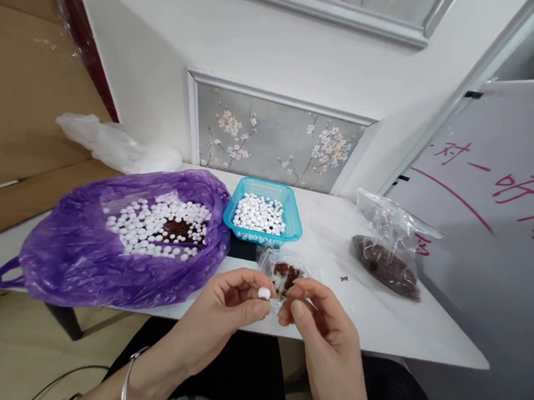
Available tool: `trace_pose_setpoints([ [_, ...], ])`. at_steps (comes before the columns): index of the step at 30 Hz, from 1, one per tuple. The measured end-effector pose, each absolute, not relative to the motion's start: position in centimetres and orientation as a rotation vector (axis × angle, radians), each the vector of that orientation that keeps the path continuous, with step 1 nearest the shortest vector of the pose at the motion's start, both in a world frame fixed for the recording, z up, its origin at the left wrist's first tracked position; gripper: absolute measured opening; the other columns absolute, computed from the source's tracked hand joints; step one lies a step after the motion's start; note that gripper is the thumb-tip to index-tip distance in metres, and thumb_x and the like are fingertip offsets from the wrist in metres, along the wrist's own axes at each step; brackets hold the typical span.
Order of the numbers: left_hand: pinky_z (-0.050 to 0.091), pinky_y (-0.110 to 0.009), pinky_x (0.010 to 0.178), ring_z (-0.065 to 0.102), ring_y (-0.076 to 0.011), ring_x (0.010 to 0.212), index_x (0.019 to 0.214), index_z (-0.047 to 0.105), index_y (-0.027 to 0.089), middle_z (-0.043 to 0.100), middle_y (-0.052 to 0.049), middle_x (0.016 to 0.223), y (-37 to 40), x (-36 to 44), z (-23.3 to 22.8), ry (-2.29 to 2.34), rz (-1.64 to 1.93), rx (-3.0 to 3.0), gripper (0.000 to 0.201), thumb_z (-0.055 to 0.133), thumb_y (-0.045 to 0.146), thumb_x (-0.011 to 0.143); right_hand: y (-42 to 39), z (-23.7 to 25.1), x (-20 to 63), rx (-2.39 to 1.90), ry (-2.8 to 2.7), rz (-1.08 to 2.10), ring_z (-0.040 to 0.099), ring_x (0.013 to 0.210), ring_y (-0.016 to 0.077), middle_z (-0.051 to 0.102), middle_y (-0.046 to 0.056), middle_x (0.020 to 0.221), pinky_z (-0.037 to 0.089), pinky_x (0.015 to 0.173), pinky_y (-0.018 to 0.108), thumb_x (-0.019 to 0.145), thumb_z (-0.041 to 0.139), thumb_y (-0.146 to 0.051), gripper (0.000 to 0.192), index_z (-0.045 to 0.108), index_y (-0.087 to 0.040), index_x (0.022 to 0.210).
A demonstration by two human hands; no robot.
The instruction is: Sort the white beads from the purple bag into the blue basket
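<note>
My left hand [224,310] pinches a small white ball [264,293] between thumb and fingers, above the table's front edge. Just to its right, my right hand [327,332] has its thumb and fingertips drawn together; whatever they may hold is too small to make out. Behind both hands lies an open clear bag [308,265] with reddish-brown shreds [288,274], partly hidden by my fingers. A blue plastic basket [296,225] full of similar white balls stands beyond it. On the left spreads a purple plastic bag [74,250] with many white balls and a brown clump on top.
Toward the right of the white table [438,337] sits a clear zip bag [391,252] of dark brown material. A brown scrap [344,278] lies nearer. White plastic [119,146] is bunched at the back left. A whiteboard [484,192] with red writing stands at right.
</note>
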State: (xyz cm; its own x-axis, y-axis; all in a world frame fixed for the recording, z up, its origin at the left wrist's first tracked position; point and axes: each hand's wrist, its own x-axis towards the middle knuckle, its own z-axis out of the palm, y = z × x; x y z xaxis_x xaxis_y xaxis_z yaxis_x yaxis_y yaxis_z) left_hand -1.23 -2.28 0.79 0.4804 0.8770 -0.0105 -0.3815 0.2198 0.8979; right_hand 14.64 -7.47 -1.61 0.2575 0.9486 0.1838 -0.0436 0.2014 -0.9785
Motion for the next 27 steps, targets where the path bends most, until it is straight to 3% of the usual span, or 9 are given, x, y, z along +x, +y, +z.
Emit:
trace_pose_setpoints([
  [11, 0.051, -0.026, 0.073, 0.065, -0.0187, 0.080, 0.076, 0.080, 0.027, 0.075, -0.003, 0.083, -2.3, -1.9, 0.4, 0.756, 1.133, 1.336, 0.010, 0.079, 0.018, 0.072, -7.7, -1.7, 14.5, -1.194, -1.201, 0.852, 0.066, 0.069, 0.0143, 0.067, -0.001, 0.078, 0.056, 0.066, 0.025, 0.093, 0.058, -0.031, 0.014, 0.061, -0.024, 0.105],
  [16, 0.051, -0.026, 0.070, 0.066, -0.0188, 0.075, 0.075, 0.079, 0.023, 0.076, -0.004, 0.080, -2.1, -1.6, -0.4, 0.866, 1.160, 1.347, 0.004, 0.080, 0.022, 0.071, -6.5, -2.1, 16.1, -1.420, -1.312, 0.460, 0.067, 0.071, 0.0177, 0.070, 0.003, 0.081, 0.054, 0.068, 0.029, 0.095, 0.053, -0.031, 0.017, 0.063, -0.022, 0.105],
  [20, 0.052, -0.026, 0.068, 0.066, -0.0175, 0.071, 0.093, 0.077, 0.019, 0.076, -0.004, 0.078, 0.0, -1.3, 0.4, 1.014, 1.155, 1.350, 0.019, 0.073, 0.028, 0.077, -4.0, -2.6, 16.7, -1.685, -1.709, 0.161, 0.069, 0.083, 0.0232, 0.073, 0.010, 0.099, 0.051, 0.074, 0.034, 0.094, 0.045, -0.019, 0.025, 0.069, -0.019, 0.101],
  [24, 0.054, -0.033, 0.081, 0.070, -0.0239, 0.087, 0.113, 0.071, 0.013, 0.077, -0.010, 0.098, 5.2, -1.5, 3.0, 1.132, 1.167, 1.798, 0.036, 0.062, 0.033, 0.084, -1.8, -3.3, 15.5, -1.724, -1.923, 0.167, 0.068, 0.079, 0.0246, 0.074, 0.007, 0.086, 0.046, 0.063, 0.030, 0.083, 0.051, -0.007, 0.026, 0.071, -0.022, 0.078],
  [27, 0.050, -0.036, 0.092, 0.068, -0.0280, 0.102, 0.121, 0.068, 0.010, 0.074, -0.013, 0.113, 9.1, -2.5, 5.2, 1.167, 1.173, 1.910, 0.044, 0.064, 0.023, 0.079, -0.9, -3.7, 14.7, -1.761, -2.003, 0.155, 0.067, 0.070, 0.0224, 0.072, 0.007, 0.077, 0.039, 0.056, 0.028, 0.074, 0.052, -0.001, 0.027, 0.069, -0.021, 0.068],
])
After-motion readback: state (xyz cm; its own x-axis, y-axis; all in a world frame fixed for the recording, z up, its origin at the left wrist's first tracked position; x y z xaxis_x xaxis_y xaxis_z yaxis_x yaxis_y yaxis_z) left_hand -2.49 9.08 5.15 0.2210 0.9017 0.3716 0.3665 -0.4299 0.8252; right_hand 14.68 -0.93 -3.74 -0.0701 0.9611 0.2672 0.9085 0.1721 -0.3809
